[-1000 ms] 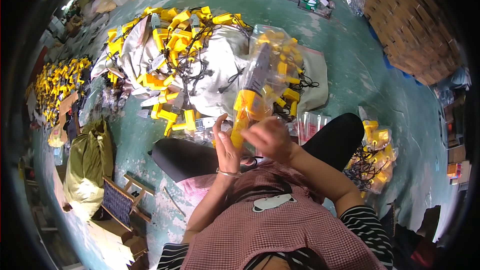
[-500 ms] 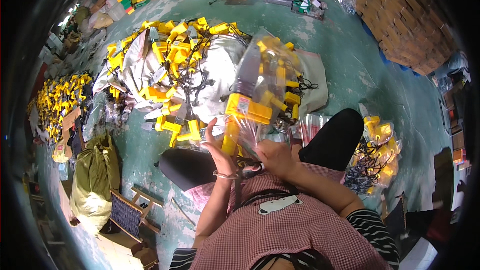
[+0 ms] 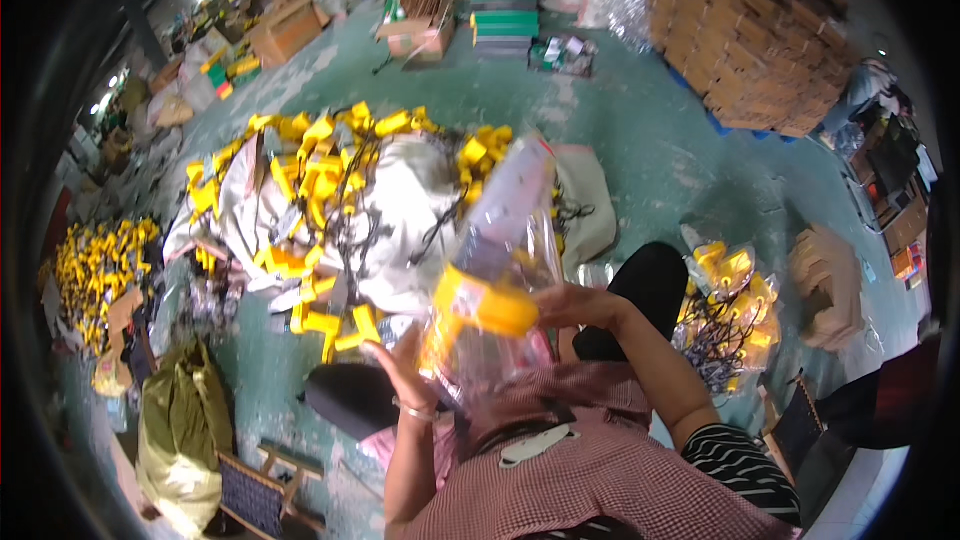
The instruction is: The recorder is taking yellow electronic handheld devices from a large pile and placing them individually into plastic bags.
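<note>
A yellow-handled power tool point(image 3: 485, 306) with a long grey blade-shaped front is inside a clear plastic bag point(image 3: 510, 205), tilted up in front of my lap. My left hand point(image 3: 408, 372) holds the bagged tool from below at its handle; the thumb sticks out to the left. At the right end of the yellow body, my right hand point(image 3: 578, 306) grips the bagged tool, its fingertips partly hidden behind it. Motion blurs the tool. Beyond it, a heap of similar yellow tools point(image 3: 325, 175) with black cords lies on white sacks point(image 3: 405, 225).
Bagged yellow tools point(image 3: 728, 290) lie by my right knee, beside a brown carton point(image 3: 828, 285). Another yellow heap point(image 3: 100, 275) is far left. Near left stand an olive sack point(image 3: 180, 430) and a small stool point(image 3: 262, 490). Stacked cartons point(image 3: 755, 35) rise at the back right.
My right hand has shifted from the bag's lower end up to the right end of the tool's yellow body. The view has tilted up and turned, showing more of the background.
</note>
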Available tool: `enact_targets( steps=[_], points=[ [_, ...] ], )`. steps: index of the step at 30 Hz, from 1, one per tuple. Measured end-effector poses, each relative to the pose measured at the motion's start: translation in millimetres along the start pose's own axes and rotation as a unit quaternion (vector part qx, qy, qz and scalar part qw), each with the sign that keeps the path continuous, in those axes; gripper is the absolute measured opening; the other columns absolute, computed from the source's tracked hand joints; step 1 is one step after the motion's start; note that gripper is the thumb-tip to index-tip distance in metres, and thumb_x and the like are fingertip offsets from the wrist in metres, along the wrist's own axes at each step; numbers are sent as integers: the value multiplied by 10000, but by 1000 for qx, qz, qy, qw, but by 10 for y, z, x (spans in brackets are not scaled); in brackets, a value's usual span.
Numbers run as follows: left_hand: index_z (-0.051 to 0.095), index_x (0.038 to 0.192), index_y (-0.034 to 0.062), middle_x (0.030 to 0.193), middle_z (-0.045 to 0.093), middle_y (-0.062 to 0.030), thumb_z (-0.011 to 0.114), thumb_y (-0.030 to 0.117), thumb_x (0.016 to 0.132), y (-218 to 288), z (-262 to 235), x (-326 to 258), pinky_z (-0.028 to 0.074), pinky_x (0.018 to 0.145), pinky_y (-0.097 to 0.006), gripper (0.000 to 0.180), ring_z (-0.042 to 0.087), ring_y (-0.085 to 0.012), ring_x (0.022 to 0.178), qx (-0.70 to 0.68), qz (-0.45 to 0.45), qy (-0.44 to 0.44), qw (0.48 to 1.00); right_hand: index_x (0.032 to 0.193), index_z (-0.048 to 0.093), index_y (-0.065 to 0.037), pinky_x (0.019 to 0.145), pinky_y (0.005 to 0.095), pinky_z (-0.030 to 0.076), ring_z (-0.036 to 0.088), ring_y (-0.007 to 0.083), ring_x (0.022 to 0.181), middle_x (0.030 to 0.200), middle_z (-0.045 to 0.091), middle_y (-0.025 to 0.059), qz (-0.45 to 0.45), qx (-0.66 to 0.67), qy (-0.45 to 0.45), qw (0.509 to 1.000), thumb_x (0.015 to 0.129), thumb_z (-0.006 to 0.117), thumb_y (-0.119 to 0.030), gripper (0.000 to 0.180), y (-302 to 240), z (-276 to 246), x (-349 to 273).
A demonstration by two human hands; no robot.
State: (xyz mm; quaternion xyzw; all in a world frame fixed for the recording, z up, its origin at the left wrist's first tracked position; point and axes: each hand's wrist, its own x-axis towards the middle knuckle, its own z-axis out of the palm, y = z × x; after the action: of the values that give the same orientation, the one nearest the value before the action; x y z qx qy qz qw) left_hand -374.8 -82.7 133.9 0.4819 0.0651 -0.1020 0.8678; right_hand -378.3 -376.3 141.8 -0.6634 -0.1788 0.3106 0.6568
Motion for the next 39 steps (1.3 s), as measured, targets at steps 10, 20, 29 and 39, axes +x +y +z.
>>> enact_targets(
  steps=[10, 20, 29, 39],
  points=[
    [571, 1073, 2, 871, 586, -32, 532, 322, 945, -368, 58, 146, 443, 682, -231, 347, 545, -102, 788, 246, 18, -225, 943, 1069, 494, -57, 826, 343, 464, 573, 206, 920, 963, 568, 82, -372, 339, 209, 839, 965, 445, -276, 248, -942, 107, 50],
    [611, 1050, -20, 968, 658, -105, 625, 148, 881, -852, -545, 504, 491, 787, -286, 239, 633, -180, 889, 347, 103, 64, 930, 993, 554, -18, 873, 437, 461, 586, 256, 928, 966, 594, 128, -450, 296, 435, 721, 953, 458, -394, 390, -1253, -229, -350],
    [608, 1048, 68, 961, 600, -123, 674, 198, 803, -1264, -109, 618, 442, 837, -396, 285, 581, -301, 904, 466, 282, -10, 838, 953, 513, -27, 866, 412, 413, 510, 238, 873, 903, 515, 102, -467, 317, 336, 753, 934, 499, -386, 360, -1391, 112, -393],
    [547, 837, 83, 789, 536, -74, 607, 176, 825, -1004, -265, 753, 431, 707, -396, 111, 543, -287, 801, 622, 336, -185, 683, 981, 513, -22, 848, 391, 446, 554, 228, 894, 914, 554, 97, -474, 235, 471, 706, 936, 512, -333, 314, -1142, 159, 61]
  ],
)
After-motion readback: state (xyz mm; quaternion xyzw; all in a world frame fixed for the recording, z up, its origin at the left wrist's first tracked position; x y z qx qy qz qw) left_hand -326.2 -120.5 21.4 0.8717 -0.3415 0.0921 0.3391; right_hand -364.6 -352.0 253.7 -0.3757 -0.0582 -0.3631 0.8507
